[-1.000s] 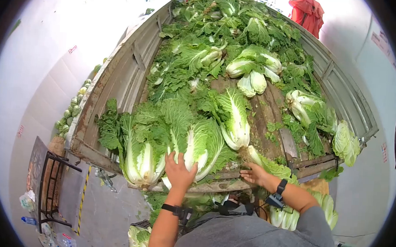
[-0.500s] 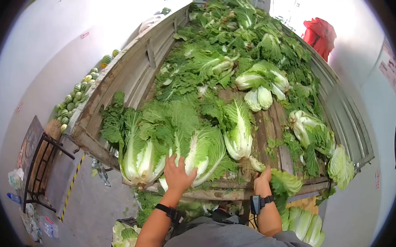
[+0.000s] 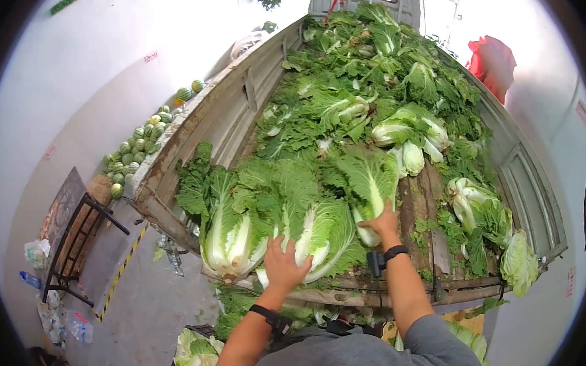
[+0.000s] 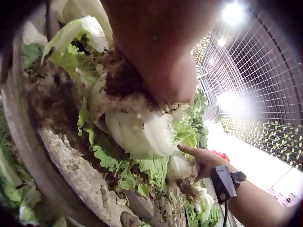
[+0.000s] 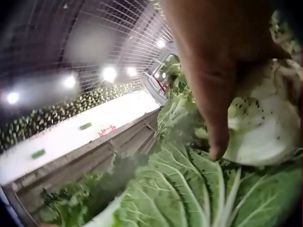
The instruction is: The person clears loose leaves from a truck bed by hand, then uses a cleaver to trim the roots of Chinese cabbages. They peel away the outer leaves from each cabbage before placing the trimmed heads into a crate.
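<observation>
My left hand [image 3: 285, 265] rests with spread fingers on the lower end of a Chinese cabbage [image 3: 330, 234] at the front edge of the truck bed. In the left wrist view that hand lies over the dirty root end of a cabbage [image 4: 139, 132]. Just to the right, my right hand [image 3: 385, 225] grips the base of another Chinese cabbage [image 3: 366, 180], its thumb across the pale stalks. The right wrist view shows this white base [image 5: 265, 127] dotted with dark specks, partly hidden behind the hand. A third cabbage [image 3: 227, 242] lies left of my left hand.
Loose leaves [image 3: 316, 114] cover the back of the bed between metal side walls [image 3: 210, 119]. Other cabbages [image 3: 412, 129] lie further in, one [image 3: 519, 261] at the right rear corner. Watermelons [image 3: 136, 148] are piled outside on the left, near a black metal frame [image 3: 71, 251].
My right hand has moved from the front edge, beside a loose leaf, up and forward onto the right-hand cabbage, whose leaves have shifted. My left hand stays on its cabbage.
</observation>
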Tool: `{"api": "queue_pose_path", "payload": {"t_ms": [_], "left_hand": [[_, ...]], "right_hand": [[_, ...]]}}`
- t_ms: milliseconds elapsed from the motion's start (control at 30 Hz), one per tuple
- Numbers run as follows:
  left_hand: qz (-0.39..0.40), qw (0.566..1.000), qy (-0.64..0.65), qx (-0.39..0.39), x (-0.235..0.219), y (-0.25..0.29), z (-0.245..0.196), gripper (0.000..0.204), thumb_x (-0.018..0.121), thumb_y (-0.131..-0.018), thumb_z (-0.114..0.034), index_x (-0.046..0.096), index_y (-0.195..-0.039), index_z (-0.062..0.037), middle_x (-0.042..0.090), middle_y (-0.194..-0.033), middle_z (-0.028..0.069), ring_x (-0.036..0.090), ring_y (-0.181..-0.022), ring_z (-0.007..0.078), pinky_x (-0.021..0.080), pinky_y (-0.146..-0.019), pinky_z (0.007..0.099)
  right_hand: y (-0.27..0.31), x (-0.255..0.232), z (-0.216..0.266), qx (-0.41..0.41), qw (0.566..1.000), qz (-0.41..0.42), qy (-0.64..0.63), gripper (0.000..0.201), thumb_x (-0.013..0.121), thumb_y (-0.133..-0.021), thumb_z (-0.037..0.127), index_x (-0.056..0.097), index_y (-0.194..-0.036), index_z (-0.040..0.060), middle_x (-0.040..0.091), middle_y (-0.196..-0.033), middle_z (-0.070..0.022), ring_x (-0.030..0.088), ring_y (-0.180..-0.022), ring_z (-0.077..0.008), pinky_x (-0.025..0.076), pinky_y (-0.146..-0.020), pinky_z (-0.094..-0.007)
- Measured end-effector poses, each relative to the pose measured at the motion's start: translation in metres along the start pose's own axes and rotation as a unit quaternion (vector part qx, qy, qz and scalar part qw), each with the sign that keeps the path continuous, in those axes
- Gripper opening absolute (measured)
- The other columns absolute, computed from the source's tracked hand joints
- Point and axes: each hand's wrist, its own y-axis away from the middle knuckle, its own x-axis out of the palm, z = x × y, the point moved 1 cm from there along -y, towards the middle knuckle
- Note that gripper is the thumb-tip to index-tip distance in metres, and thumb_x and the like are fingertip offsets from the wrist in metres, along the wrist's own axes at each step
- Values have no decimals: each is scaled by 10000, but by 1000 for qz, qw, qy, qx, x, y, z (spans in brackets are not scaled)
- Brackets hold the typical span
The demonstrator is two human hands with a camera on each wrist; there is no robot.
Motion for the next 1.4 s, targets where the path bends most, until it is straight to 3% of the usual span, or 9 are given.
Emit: {"api": "queue_pose_path", "payload": {"t_ms": [133,333,400,467,567,933,1167,1333,1400], "left_hand": [[-7,1000,1,-1,-3,1,-2,606,736,-708,-437,577,-1151,-55,468,-1236,203,423,-1189,450,398,-945,537],[-2,1000,6,3,-4,2,-1,604,730,-718,-430,570,-1155,-44,465,-1242,214,423,-1190,460,389,-956,547],[6,1000,-6,0,-4,2,-3,607,729,-721,-433,568,-1155,-41,463,-1245,217,417,-1197,463,384,-962,549],[0,1000,3,4,-2,1,-2,605,725,-728,-435,566,-1158,-41,460,-1248,220,403,-1213,466,374,-971,551],[16,1000,-3,0,-4,3,-5,600,719,-742,-428,559,-1171,-42,455,-1257,220,377,-1242,471,353,-992,554],[8,977,189,-97,-82,9,17,573,590,-890,-357,462,-1307,16,414,-1351,246,366,-1296,409,316,-1063,478],[-163,971,169,-50,-165,-4,17,696,521,-926,-493,388,-1396,4,382,-1403,256,365,-1312,409,286,-1084,486],[54,988,95,-107,-112,-13,46,816,650,-834,-480,336,-1450,-46,313,-1424,338,317,-1328,476,277,-1089,499],[44,990,56,-122,-108,-11,26,838,703,-793,-447,349,-1442,-52,309,-1412,358,309,-1324,491,281,-1087,505]], "right_hand": [[-22,-6,-47,-28,991,-10,-132,1218,890,-568,398,190,-1502,48,476,-1380,-233,551,-1184,-346,474,-970,-420],[0,25,-141,86,777,174,-599,550,706,-853,198,480,-1319,13,581,-1226,-155,582,-1109,-260,510,-904,-399],[72,17,-139,-30,716,147,-682,458,639,-902,242,516,-1280,15,589,-1224,-137,596,-1094,-264,509,-905,-413],[92,36,-165,63,651,163,-738,460,615,-913,260,510,-1291,19,592,-1234,-132,596,-1098,-275,507,-912,-421],[130,22,-168,54,642,147,-751,431,599,-914,240,524,-1275,17,596,-1232,-141,595,-1100,-287,499,-929,-441],[197,-94,39,-143,541,223,-799,577,639,-872,325,482,-1316,-10,599,-1222,-170,628,-1063,-273,538,-907,-410],[220,58,140,36,614,327,-718,867,729,-805,422,284,-1392,-35,416,-1354,-236,525,-1142,-344,475,-964,-462],[240,94,137,-21,761,251,-597,520,675,-867,209,430,-1281,11,567,-1071,-132,598,-925,-220,529,-788,-318],[214,88,123,-36,732,324,-599,508,678,-857,220,448,-1264,22,572,-1030,-115,581,-925,-200,520,-828,-346]]}}
